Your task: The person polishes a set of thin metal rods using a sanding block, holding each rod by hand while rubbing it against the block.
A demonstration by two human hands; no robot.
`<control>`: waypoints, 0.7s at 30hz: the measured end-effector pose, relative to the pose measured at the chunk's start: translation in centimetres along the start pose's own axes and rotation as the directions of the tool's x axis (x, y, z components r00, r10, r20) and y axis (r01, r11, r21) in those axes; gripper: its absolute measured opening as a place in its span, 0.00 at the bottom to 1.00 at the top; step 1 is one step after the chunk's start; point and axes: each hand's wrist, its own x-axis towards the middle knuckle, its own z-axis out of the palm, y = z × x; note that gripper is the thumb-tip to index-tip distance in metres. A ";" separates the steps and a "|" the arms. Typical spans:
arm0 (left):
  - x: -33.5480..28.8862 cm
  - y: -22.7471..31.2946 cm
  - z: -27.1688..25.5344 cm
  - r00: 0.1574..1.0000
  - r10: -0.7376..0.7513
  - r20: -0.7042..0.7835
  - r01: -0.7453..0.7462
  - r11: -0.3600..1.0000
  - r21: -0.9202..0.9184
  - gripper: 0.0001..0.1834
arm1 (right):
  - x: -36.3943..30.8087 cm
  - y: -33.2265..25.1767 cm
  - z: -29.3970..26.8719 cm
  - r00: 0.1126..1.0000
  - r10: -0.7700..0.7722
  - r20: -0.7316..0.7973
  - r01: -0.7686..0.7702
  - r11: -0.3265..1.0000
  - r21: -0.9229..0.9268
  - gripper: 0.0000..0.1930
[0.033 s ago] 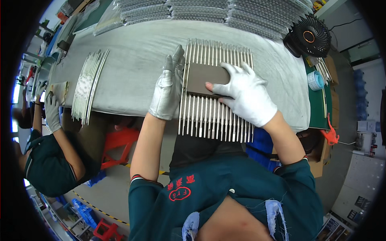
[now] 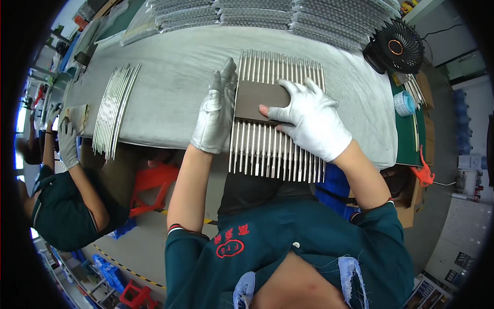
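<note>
Side by side on the cloth-covered table lies a row of slim metal rods [image 2: 275,149], their near ends sticking out past the table edge. A flat grey-brown block [image 2: 260,100] rests across their middle. Gloved in white, my right hand [image 2: 316,121] grips the block's right end, with a bare thumb tip on its near edge. My left hand [image 2: 212,116], also gloved, stands on edge along the left side of the row. Its fingers are straight and point away from me, and it holds nothing. The palm side is partly hidden.
Another bunch of rods [image 2: 114,110] lies to the left. Stacks of plastic-wrapped rods [image 2: 252,13] line the far edge. A black fan [image 2: 395,47] and a blue-white tape roll [image 2: 404,103] are at the right. At far left a co-worker's gloved hand [image 2: 67,141] shows.
My right hand and the block have shifted slightly left across the rods, up to the row's left edge. My left hand stays in place.
</note>
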 end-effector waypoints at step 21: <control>-0.3 -0.3 -1.7 0.926 0.139 0.351 -0.350 -0.039 0.936 0.34 | -0.7 5.3 -0.2 0.991 0.132 0.004 -0.132 0.991 0.015 0.22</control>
